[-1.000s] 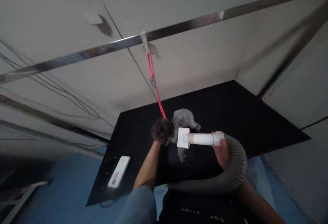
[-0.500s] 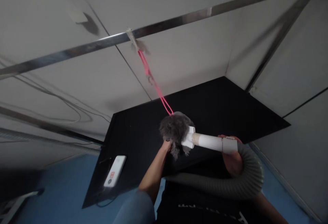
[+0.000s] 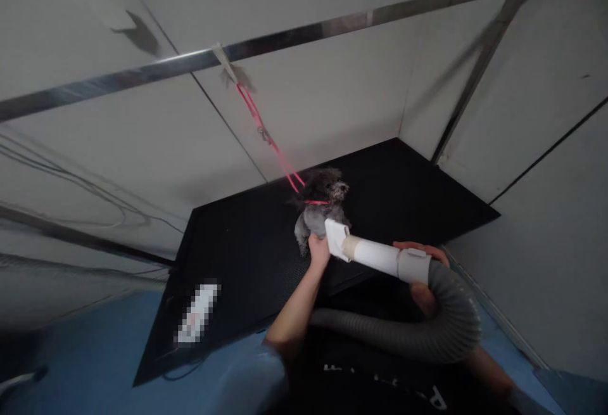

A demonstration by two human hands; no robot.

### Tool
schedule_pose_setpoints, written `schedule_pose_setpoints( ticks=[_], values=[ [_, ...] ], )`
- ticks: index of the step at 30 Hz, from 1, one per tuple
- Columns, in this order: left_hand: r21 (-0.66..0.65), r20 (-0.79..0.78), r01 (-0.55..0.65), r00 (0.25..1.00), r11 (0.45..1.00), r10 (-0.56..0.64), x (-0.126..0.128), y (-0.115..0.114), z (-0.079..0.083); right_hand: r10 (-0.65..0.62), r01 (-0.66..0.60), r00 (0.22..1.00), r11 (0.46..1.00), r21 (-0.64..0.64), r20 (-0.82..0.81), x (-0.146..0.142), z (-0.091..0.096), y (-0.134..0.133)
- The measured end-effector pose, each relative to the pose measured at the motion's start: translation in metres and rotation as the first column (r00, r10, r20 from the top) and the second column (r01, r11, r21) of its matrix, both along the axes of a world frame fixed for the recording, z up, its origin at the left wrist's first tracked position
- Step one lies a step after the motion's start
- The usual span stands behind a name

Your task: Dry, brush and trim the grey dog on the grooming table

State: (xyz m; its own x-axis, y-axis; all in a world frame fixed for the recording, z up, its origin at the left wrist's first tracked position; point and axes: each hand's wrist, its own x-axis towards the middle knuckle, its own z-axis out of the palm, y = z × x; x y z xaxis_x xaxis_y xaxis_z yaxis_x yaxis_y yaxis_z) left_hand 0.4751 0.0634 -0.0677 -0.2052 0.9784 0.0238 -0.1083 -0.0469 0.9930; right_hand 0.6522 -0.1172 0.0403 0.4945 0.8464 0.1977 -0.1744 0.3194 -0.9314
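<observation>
A small grey curly-coated dog (image 3: 313, 218) is on the black table, its muzzle pointing right. A pink grooming loop (image 3: 285, 165) runs from its neck up to the metal bar. My left hand (image 3: 320, 250) holds the dog low on its near side; the fingertips are hidden against the fur. In my right hand (image 3: 427, 294) is the white dryer nozzle (image 3: 375, 256), gripped where it joins the ribbed grey hose (image 3: 458, 320). The nozzle's flat, wide mouth lies close beside my left hand and the dog's body.
The black table (image 3: 247, 269) stands against a pale wall. A metal bar (image 3: 294, 38) crosses above it. A blurred-out pale oblong thing (image 3: 197, 313) lies on its left end. The hose curves back across my front. Cables (image 3: 71, 171) hang at left; the floor (image 3: 104, 332) is blue.
The dog has turned, so its head now faces right and away from my left hand. The nozzle mouth has come nearer my left hand. The whole view has shifted slightly.
</observation>
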Motion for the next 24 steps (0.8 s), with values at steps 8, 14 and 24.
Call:
schedule_pose_setpoints(
  ticks=[8, 14, 24],
  values=[
    [0.005, -0.099, -0.027, 0.995, 1.0, 0.028, 0.014, -0.018, -0.021, -0.028, -0.004, 0.962, 0.993, 0.115, 0.271, -0.008, 0.006, 0.007],
    [-0.01, -0.037, 0.007, 0.999, 1.0, -0.007, 0.016, -0.021, -0.041, 0.069, -0.151, 0.933, 0.966, 0.211, 0.352, -0.005, 0.003, 0.015],
    [-0.346, 0.583, 0.272, 0.812, 0.898, -0.021, 0.008, -0.011, -0.043, 0.049, -0.068, 0.976, 0.994, 0.083, 0.211, -0.002, -0.003, 0.003]
  ],
)
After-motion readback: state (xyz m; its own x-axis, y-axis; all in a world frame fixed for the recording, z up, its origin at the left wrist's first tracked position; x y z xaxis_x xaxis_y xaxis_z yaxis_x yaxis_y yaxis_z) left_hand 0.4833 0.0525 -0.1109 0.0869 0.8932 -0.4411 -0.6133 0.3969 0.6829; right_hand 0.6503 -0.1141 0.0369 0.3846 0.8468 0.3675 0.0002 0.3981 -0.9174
